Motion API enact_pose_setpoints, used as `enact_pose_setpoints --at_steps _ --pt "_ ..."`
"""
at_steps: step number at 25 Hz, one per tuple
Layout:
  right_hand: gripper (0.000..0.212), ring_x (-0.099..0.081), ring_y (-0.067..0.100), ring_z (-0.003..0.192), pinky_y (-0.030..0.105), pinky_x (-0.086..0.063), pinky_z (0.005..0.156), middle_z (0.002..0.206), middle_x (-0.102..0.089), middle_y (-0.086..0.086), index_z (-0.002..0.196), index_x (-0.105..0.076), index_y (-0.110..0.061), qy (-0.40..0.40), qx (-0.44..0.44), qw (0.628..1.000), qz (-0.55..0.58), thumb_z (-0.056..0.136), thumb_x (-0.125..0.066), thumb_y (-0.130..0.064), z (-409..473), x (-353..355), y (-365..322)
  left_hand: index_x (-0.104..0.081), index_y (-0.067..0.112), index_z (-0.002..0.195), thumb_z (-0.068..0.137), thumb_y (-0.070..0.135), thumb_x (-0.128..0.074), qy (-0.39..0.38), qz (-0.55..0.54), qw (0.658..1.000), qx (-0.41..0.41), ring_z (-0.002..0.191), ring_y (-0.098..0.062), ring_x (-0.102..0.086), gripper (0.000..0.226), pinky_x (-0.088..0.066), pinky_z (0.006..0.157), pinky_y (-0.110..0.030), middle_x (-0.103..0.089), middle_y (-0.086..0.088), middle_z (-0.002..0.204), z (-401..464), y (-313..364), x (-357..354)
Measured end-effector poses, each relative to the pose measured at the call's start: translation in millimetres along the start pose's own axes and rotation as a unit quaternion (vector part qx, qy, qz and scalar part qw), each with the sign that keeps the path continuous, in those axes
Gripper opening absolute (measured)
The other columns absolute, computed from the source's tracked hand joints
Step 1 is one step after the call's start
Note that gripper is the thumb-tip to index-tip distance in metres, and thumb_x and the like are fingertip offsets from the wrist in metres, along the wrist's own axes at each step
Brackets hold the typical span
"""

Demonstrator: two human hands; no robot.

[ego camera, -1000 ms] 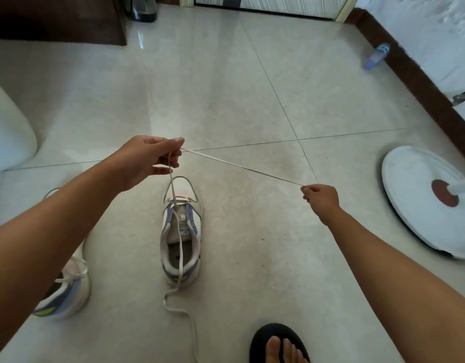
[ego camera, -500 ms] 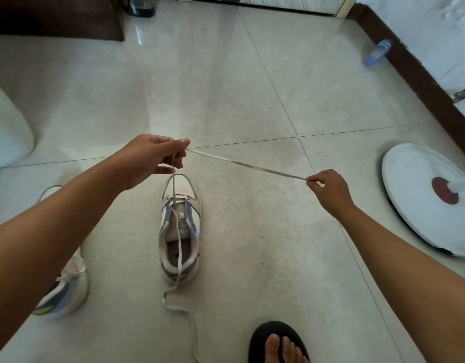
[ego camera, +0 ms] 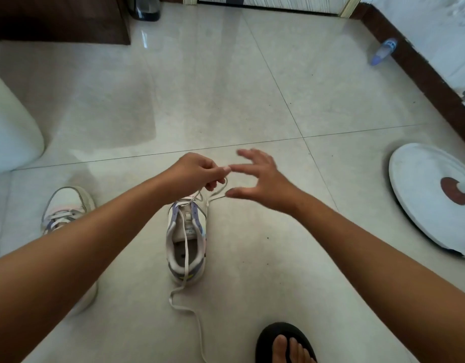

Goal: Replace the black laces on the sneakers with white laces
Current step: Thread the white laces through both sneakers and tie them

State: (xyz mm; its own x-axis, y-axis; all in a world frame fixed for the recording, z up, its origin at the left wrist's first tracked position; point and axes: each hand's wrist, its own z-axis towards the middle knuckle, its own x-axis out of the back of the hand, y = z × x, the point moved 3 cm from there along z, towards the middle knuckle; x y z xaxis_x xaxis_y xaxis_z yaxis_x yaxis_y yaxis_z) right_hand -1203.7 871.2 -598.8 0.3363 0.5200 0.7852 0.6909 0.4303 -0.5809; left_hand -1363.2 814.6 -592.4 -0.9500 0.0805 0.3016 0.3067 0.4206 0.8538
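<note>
A white sneaker [ego camera: 187, 247] with purple trim stands on the tiled floor, toe pointing away from me. A white lace [ego camera: 185, 260] runs through its front eyelets, down over the tongue and heel, and trails on the floor toward me. My left hand [ego camera: 197, 174] pinches the lace just above the toe; a slack loop of it hangs beside the fingers. My right hand [ego camera: 262, 176] hovers right of the left hand with fingers spread, holding nothing. A second white sneaker [ego camera: 64, 210] with white lacing sits at the left, partly hidden by my left forearm.
A round white fan base [ego camera: 430, 195] lies on the floor at the right. A small blue bottle [ego camera: 383, 51] lies by the dark skirting board. White furniture [ego camera: 11, 132] bulges in at the left. My foot in a black sandal [ego camera: 286, 344] shows at the bottom.
My right hand has let go of the taut lace end and come in toward the left hand, fingers spread. The lace has gone slack into a loop. The view has shifted closer to the shoe.
</note>
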Motion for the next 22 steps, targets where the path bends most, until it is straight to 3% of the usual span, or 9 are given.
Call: enact_pose_setpoints --at_steps 3,6,10,15,19,22 --pt "0.024 -0.047 0.018 0.119 0.028 -0.035 0.1 0.117 -0.065 0.002 0.111 -0.069 -0.016 0.07 0.041 0.996 0.025 0.09 -0.061 -0.025 4.5 -13.8 -23.5 -0.066 0.014 0.068 0.09 0.03 -0.061 0.026 -0.009 1.0 -0.007 0.048 0.0 -0.048 0.028 -0.037 0.051 -0.013 -0.057 0.002 0.058 1.9 4.3 -0.2" --pt "0.023 -0.059 0.022 0.098 0.032 -0.043 0.086 0.102 -0.07 0.007 0.11 -0.068 -0.01 0.114 0.007 0.993 0.026 0.096 -0.05 -0.017 5.5 -4.7 -8.1 -0.066 0.015 0.069 0.09 0.034 -0.061 0.046 -0.014 0.999 0.0 0.054 -0.003 -0.05 0.029 -0.037 0.056 -0.018 -0.058 0.0 0.063 1.3 2.7 8.9" --pt "0.024 -0.062 0.024 0.096 0.034 -0.046 0.085 0.1 -0.071 0.007 0.11 -0.066 -0.01 0.158 -0.084 0.984 -0.01 0.096 -0.047 -0.015 6.9 18.4 47.8 -0.063 0.017 0.066 0.091 0.035 -0.06 0.049 -0.026 0.998 0.005 0.069 -0.012 -0.056 0.03 -0.043 0.07 -0.025 -0.066 -0.009 0.082 -2.7 -2.9 23.4" --pt "0.017 -0.067 0.022 0.087 0.033 -0.049 0.085 0.085 -0.07 0.006 0.089 -0.068 -0.011 0.143 -0.214 0.963 0.085 0.094 -0.053 -0.015 -6.2 46.5 117.3 -0.065 0.014 0.073 0.091 0.034 -0.059 0.083 -0.056 0.995 0.014 0.067 -0.012 -0.057 0.027 -0.044 0.076 -0.029 -0.059 -0.001 0.07 -3.6 -11.2 48.0" --pt "0.019 -0.062 0.021 0.086 0.029 -0.044 0.074 0.085 -0.067 0.005 0.09 -0.07 -0.006 0.137 -0.285 0.934 0.164 0.091 -0.06 -0.022 -20.4 53.8 147.3 -0.062 0.015 0.072 0.091 0.035 -0.059 0.103 -0.096 0.99 0.024 0.069 -0.014 -0.059 0.028 -0.045 0.08 -0.032 -0.059 -0.001 0.072 -1.3 -19.7 60.0" --pt "0.022 -0.055 0.017 0.081 0.03 -0.044 0.074 0.085 -0.062 0.007 0.098 -0.07 -0.003 0.149 -0.315 0.916 0.2 0.089 -0.063 -0.022 -25.2 56.0 155.1 -0.062 0.014 0.073 0.091 0.035 -0.058 0.095 -0.098 0.99 0.029 0.069 -0.014 -0.059 0.028 -0.045 0.079 -0.032 -0.058 -0.001 0.072 -0.3 -20.4 56.4"
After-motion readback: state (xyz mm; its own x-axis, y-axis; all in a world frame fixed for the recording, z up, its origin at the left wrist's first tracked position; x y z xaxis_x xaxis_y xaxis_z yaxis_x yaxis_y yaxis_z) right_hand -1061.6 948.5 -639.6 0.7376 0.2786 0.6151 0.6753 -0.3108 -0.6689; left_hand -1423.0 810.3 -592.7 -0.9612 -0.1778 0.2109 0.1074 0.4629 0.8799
